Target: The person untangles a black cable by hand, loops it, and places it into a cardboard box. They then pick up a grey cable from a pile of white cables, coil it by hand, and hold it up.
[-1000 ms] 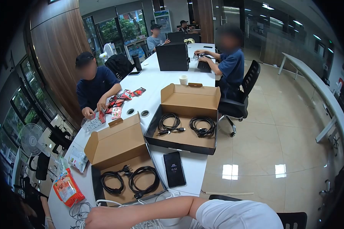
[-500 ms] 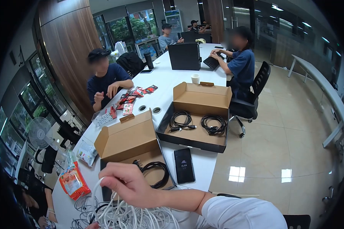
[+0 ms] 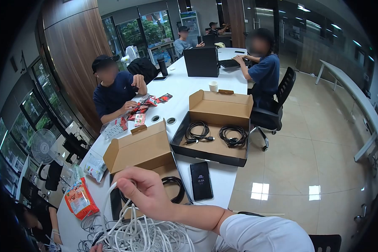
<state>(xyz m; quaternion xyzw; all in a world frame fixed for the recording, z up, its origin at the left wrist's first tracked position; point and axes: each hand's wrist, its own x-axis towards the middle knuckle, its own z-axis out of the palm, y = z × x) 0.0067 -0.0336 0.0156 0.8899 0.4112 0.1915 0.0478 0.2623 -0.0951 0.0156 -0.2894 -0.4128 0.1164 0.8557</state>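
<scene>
A white cable (image 3: pixel 106 199) runs down from my right hand (image 3: pixel 145 193), whose thumb and fingers are pinched on it above a tangled heap of white and grey cables (image 3: pixel 151 235). At the bottom edge, only the fingertips of my left hand (image 3: pixel 96 248) show, curled against the white cable where it drops to the heap. The rest of that hand is cut off. Just behind my right hand stands an open cardboard box (image 3: pixel 140 149) with a coiled black cable (image 3: pixel 174 189) inside, partly covered by my hand.
Another open box (image 3: pixel 210 156) holds two coiled black cables. A phone (image 3: pixel 201 180) lies beside it. Further off are tape rolls (image 3: pixel 171 121), red packets (image 3: pixel 139 119), an orange snack bag (image 3: pixel 80 199) and a paper cup (image 3: pixel 213 86). Several people sit around the table (image 3: pixel 180 90).
My right hand has risen slightly, drawing the white cable up. Slightly more of my left fingertips shows. The person at the left has raised one hand and lowered the other to the packets.
</scene>
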